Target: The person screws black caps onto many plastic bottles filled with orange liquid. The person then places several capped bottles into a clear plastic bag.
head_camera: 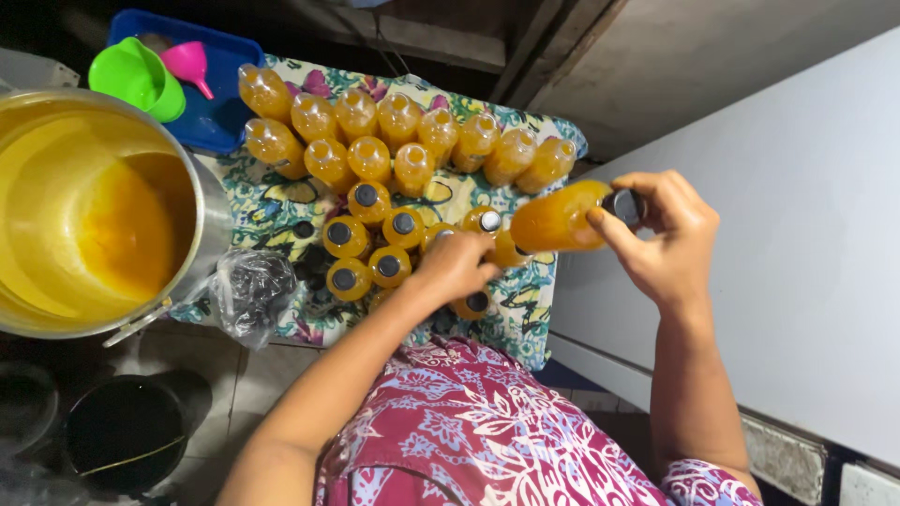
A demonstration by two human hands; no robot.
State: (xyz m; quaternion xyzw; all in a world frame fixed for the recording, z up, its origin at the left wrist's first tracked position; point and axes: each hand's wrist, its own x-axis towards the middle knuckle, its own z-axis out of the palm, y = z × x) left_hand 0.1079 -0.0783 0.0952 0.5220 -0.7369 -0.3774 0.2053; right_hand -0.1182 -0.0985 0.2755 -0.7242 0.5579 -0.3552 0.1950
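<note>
An orange-filled bottle (560,217) is being held sideways above the worktop (525,319), its dark cap (622,205) being pinched in the right hand (667,239); the left hand (457,265) is being closed on its base; likely heavy, slippery; beyond, uncapped bottles (403,141) are being left standing.

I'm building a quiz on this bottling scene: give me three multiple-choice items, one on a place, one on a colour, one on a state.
1. Where is the big metal pot?
A. left of the bottles
B. on the white surface
C. behind the blue tray

2. What colour is the smaller funnel?
A. yellow
B. pink
C. black

3. How is the bottle in the right hand held?
A. upright
B. on its side
C. cap down

Answers:
1 A, it sits at the left edge beside the floral cloth.
2 B, it lies next to the green funnel.
3 B, its dark cap points sideways, between the fingers.
</note>
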